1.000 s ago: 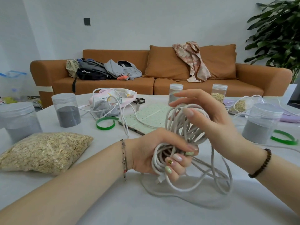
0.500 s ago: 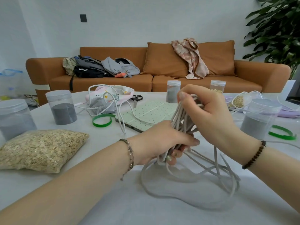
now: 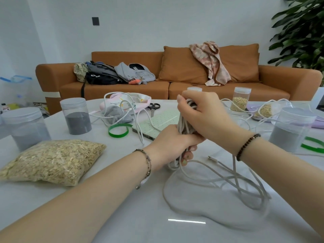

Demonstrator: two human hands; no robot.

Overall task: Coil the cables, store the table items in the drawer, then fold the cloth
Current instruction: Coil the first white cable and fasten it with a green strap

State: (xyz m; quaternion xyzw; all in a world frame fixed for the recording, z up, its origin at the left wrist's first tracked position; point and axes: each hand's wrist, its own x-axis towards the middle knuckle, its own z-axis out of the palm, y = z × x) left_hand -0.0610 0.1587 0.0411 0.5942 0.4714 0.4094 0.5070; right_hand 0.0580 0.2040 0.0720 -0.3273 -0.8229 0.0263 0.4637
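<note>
Currently, the left hand [image 3: 169,144] and right hand [image 3: 204,116] both clasp the white cable [image 3: 184,123] bundle; loose loops trail below-right. Coiling is unfinished; storing items and cloth folding remain.

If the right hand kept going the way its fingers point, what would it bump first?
The right hand, gripping the white cable bundle, points left; probably the pink and grey cloth pile first, though depth is unclear.

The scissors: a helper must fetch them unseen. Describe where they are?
On the white table, look at the far side, nearest the orange sofa. The scissors lie between the pink cloth and green dotted pad, the only black-handled item there.
</note>
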